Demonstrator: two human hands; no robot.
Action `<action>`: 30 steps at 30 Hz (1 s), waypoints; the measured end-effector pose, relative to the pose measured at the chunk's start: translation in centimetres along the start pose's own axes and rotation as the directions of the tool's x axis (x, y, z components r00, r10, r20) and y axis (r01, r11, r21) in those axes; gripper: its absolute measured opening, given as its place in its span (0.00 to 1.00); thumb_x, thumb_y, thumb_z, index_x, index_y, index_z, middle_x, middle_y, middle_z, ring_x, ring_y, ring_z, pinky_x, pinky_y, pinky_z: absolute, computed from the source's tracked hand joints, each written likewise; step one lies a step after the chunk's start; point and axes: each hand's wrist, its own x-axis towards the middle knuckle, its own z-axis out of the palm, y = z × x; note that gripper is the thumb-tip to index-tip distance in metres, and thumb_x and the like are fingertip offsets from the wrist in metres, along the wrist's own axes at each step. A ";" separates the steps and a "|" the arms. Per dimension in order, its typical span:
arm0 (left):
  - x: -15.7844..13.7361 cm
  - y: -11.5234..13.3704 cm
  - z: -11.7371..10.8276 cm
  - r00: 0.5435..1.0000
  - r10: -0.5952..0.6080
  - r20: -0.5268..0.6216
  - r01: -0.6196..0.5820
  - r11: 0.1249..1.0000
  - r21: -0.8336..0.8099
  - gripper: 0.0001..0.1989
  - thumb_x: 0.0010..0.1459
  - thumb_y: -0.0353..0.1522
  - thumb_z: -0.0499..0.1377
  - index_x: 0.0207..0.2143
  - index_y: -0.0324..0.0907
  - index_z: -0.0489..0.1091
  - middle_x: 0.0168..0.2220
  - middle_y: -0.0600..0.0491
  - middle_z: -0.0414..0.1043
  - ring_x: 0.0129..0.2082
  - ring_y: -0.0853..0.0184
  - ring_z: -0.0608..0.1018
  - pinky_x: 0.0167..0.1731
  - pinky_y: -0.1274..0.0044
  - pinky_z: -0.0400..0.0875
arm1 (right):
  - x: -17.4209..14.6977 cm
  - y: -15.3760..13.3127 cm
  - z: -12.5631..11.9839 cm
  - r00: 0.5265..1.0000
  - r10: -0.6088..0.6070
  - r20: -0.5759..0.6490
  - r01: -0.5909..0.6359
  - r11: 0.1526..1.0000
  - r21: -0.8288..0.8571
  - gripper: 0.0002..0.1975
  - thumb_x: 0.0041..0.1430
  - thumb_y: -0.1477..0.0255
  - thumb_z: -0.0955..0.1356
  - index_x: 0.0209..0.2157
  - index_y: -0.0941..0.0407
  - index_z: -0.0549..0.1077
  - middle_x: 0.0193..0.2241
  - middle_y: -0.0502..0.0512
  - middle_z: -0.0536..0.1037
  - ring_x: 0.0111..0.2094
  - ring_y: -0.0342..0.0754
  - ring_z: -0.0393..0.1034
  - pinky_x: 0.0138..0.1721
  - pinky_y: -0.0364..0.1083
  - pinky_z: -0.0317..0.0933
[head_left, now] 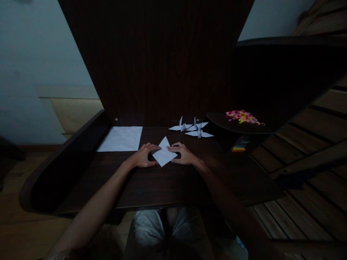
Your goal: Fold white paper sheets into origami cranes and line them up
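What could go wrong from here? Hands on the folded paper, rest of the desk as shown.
1. The left hand and right hand both touch the paper diamond; uneven pressure might skew its folds.
2. The paper cranes stand just beyond the right hand, so a forward reach might knock them.
3. The scene looks dim, which may make edges harder to line up.

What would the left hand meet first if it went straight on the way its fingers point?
The folded white paper diamond, which the left hand seems to be touching. Beyond it in that line comes the right hand. Exact heights are unclear from this one view.
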 end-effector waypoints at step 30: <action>0.6 0.5 0.6 0.997 -0.030 -0.071 0.031 1.000 0.007 0.21 0.53 0.33 0.55 0.51 0.40 0.68 0.45 0.46 0.73 0.44 0.59 0.72 0.46 0.68 0.67 | -0.4 -0.3 -0.1 0.997 0.064 -0.040 -0.063 0.997 0.035 0.28 0.51 0.68 0.71 0.54 0.53 0.67 0.49 0.61 0.66 0.52 0.56 0.60 0.54 0.58 0.50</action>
